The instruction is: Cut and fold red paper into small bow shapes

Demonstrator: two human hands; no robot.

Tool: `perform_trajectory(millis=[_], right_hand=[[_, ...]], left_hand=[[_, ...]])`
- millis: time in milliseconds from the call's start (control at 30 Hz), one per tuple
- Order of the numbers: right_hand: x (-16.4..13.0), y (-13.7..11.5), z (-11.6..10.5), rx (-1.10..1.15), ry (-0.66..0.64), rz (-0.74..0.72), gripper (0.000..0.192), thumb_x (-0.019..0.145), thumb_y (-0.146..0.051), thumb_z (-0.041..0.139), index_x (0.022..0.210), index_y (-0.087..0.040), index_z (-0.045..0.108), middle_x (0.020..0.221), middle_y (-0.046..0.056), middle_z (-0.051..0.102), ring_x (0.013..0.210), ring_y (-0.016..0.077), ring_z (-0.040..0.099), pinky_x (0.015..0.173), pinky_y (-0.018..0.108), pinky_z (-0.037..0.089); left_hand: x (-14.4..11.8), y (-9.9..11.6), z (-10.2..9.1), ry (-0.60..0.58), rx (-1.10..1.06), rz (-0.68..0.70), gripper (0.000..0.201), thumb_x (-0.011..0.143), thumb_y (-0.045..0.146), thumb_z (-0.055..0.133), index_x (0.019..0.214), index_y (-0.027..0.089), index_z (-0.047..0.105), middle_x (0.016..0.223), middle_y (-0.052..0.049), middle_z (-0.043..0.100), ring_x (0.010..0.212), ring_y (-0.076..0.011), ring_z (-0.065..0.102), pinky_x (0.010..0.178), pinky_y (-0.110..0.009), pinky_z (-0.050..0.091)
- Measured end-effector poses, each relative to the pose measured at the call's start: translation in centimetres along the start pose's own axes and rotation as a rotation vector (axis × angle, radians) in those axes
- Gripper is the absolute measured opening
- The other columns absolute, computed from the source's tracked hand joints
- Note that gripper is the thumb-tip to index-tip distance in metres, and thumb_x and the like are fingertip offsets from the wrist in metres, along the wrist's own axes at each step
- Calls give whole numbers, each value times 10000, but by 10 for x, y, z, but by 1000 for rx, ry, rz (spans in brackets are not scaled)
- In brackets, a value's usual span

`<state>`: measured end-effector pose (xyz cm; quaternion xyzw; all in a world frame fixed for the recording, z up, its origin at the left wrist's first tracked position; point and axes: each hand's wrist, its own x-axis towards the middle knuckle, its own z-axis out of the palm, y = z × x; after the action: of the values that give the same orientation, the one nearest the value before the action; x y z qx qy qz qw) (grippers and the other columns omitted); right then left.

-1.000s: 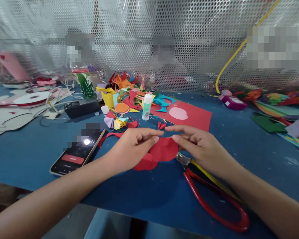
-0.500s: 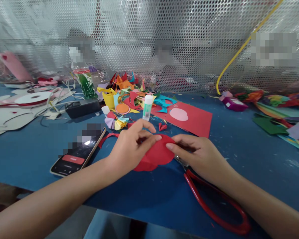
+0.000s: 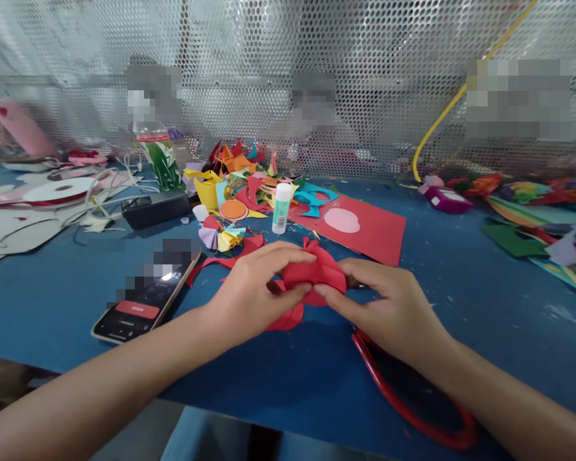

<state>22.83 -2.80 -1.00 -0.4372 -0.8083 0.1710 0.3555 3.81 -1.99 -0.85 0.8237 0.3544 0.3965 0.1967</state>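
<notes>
Left hand (image 3: 256, 287): pinching the red paper (image 3: 322, 272) between thumb and fingers
Right hand (image 3: 390, 298): grasping the same paper's right side
Red paper: between both hands, over the table (image 3: 249, 378)
Scissors (image 3: 373, 375): partly hidden by the right hand
Glue stick (image 3: 281, 209): upright beyond the paper

Wall (image 3: 249, 45): perforated silvery metal, standing beyond the left hand (image 3: 254, 288) and right hand (image 3: 396, 301)
Table (image 3: 288, 371): blue, scuffed and specked, stretching beneath both hands, near edge closer than them
Light: pale, glinting off the wall
</notes>
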Motion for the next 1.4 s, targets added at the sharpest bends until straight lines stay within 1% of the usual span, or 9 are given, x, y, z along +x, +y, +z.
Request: perform_trajectory(millis=[267,467,600,700,767,933,1167,1233,1400], right_hand=[[-4,1,1,-138,79,-178,88,814,-170,540,753,-234,538,756,9,643,686,147,615,624,266,471],[-4,5,2,-181,138,-211,78,772,-149,571,795,-224,567,1006,54,635,909,192,627,780,319,494],[-6,8,6,-106,122,-64,256,734,-142,592,960,-231,509,838,4,673,743,164,666,635,262,518],[-6,6,6,-122,88,-58,291,728,-124,580,986,-239,511,782,-11,670,701,157,662,620,254,507],[-5,3,4,-134,63,-54,226,741,-157,587,949,-236,542,770,-6,673,684,156,656,627,258,502],[-1,-3,-2,-80,8,-29,77,813,-207,541,818,-227,615,782,-3,687,697,140,641,631,248,481],[-6,-4,1,-157,-23,-138,127,826,-207,528,737,-195,619,750,22,677,703,164,617,648,281,451],[-6,-6,0,-65,-35,-84,155,845,-233,506,739,-197,614,737,18,664,683,153,606,634,270,454],[-1,-7,-3,322,-30,167,220,890,-344,440,843,-221,616,759,-2,647,692,123,603,604,212,475]], left_hand=[[-1,-4,4,1,18,121,243,761,123,603,1001,163,592,1010,-77,653,935,-155,610,825,-281,512],[-3,0,4,-97,32,85,191,812,148,535,992,174,595,995,-57,670,930,-151,624,818,-269,506],[-4,4,3,-165,59,-19,253,795,235,583,1043,194,556,1027,-36,667,928,-162,631,768,-263,516],[-3,4,3,-167,50,17,158,822,235,562,972,207,604,982,-13,688,911,-143,634,802,-249,501],[-2,3,3,-145,34,32,146,851,186,511,914,211,640,922,-1,706,860,-124,646,803,-232,497],[-1,4,3,-51,11,-96,147,847,209,521,877,210,665,842,9,716,770,-117,660,696,-186,508],[-3,1,4,-145,76,-57,171,771,113,581,899,198,658,861,12,715,762,-119,658,695,-187,490],[-3,4,4,-143,-11,-122,191,770,98,570,895,206,666,873,16,716,783,-122,657,710,-194,492],[3,15,2,27,-540,-415,62,752,220,645,766,165,669,698,2,698,615,-105,628,544,-176,496]])
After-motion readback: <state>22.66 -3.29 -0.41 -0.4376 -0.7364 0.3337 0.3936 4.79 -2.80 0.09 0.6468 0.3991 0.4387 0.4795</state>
